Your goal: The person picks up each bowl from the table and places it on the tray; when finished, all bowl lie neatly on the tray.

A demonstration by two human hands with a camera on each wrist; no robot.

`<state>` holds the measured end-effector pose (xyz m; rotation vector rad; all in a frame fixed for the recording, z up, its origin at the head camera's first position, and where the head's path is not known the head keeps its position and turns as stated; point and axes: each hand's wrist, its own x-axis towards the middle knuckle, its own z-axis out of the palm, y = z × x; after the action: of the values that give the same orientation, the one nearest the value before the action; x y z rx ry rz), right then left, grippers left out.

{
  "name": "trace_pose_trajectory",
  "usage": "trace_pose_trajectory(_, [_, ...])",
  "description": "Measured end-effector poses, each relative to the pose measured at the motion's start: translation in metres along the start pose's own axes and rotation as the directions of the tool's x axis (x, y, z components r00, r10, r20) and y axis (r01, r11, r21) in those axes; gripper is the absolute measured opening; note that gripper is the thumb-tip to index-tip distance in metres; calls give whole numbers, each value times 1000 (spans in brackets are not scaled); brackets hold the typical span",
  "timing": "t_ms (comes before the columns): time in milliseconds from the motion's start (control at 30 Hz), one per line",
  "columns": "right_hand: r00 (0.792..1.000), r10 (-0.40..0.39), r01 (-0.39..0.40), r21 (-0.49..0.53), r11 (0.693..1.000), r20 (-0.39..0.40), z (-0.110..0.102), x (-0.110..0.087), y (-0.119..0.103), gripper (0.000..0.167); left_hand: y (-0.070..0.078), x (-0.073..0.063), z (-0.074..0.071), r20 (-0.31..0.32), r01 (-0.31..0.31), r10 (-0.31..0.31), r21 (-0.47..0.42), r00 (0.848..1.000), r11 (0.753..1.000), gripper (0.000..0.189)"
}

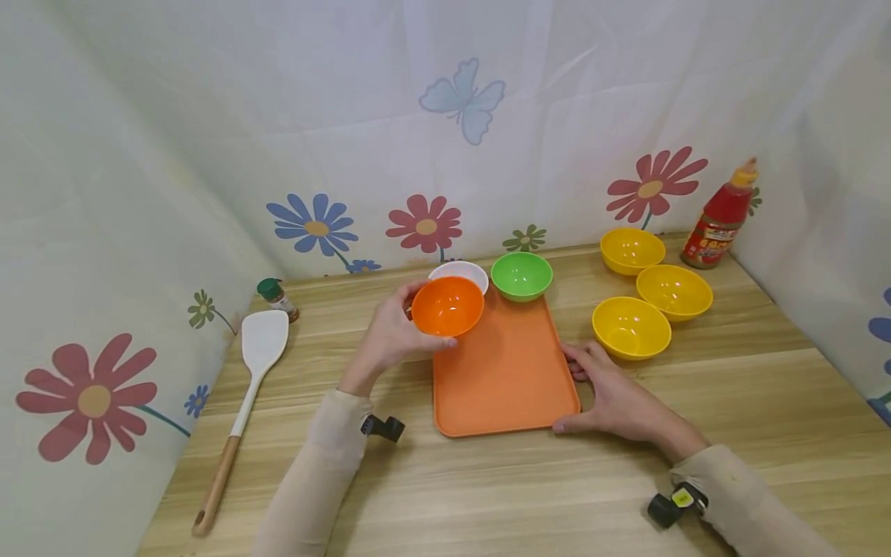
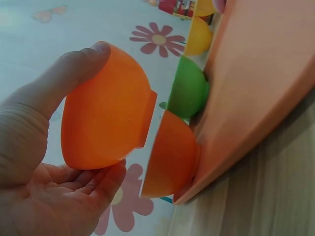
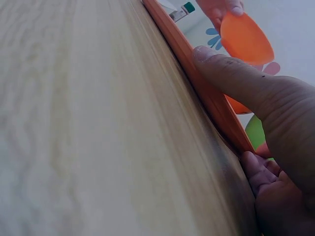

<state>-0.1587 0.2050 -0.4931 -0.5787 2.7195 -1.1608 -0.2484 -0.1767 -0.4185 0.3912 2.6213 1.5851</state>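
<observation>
My left hand grips an orange bowl by its side, held above the tray; in the left wrist view the bowl is tilted, with the thumb on its rim and the fingers below. My right hand holds the near right corner of the orange tray, its thumb on the rim. A green bowl sits at the tray's far end. Beside it stands another bowl, pale inside in the head view, orange outside in the left wrist view, partly hidden by the held bowl.
Three yellow bowls stand right of the tray, near a red sauce bottle at the back right. On the left lie a white spatula with a wooden handle and a small green-capped jar. A printed curtain borders the table.
</observation>
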Motion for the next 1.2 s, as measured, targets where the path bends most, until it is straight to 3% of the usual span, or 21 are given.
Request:
trace_pose_trajectory(433, [1000,12,-12,0,1000,7,0,-1,-2,131,-21,2,13,31,-7,5,61,1000,998,107])
trace_pose_trajectory(867, [1000,17,-17,3,1000,12,0,0,-3,131,-25,1,16,58,-8,4,74,998,997,106])
trace_pose_trajectory(1200, [1000,3,-3,6,1000,4,1,0,-2,132,-38,-4,18,71,0,-8,114,997,993,107])
